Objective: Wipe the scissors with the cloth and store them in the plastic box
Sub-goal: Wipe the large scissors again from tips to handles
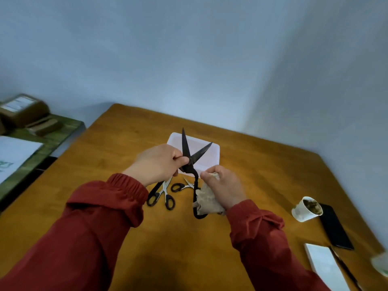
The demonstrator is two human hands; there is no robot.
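Red sleeves (94, 227) lead to both hands, raised over the middle of the surface (126, 143). The left hand (159, 162) grips one handle of the black scissors (185, 148) just below the pivot. The right hand (222, 185) pinches the cloth (210, 200) round the shank of the other handle. I judge the wiping step is in hand, at the handles. The blades stand splayed, tips up, in front of the box (206, 162), which lies toward the far edge. The next move calls for drawing the cloth along each blade, clear of the cutting edges, then closing them to fit the box. These scissors look like dark, dull iron with long looped handles. Two smaller pairs (169, 202) lie on the surface beneath the hands, not yet stored.
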